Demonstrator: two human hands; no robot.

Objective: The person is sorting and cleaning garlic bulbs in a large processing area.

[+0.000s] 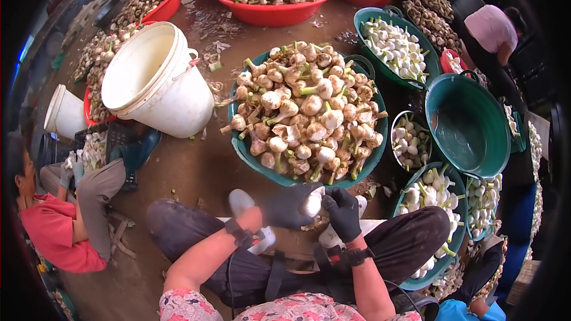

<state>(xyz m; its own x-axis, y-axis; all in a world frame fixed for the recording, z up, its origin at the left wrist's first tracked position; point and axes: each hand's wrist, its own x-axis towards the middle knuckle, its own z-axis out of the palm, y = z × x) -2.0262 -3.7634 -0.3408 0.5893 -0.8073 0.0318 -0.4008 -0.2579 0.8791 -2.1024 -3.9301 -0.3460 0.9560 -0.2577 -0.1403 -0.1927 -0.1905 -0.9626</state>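
Both my hands wear dark gloves and meet between my knees, around a white garlic bulb (311,204). My left hand (287,207) is blurred and closed on the bulb from the left. My right hand (342,214) has its bent fingertips at the bulb's right side; whether they grip it is unclear. Just beyond my hands stands a green tub (241,154) heaped with unpeeled, soil-stained garlic bulbs (311,105). By my right knee, a green basin (461,218) holds white peeled garlic (430,194) with green stems.
A large white bucket (187,98) tilts at the left. An empty green tub (468,129) leans at the right beside a small pot of garlic (410,140). Red basins (274,13) of garlic stand ahead. One person (58,232) sits at left, another (490,31) bends at upper right.
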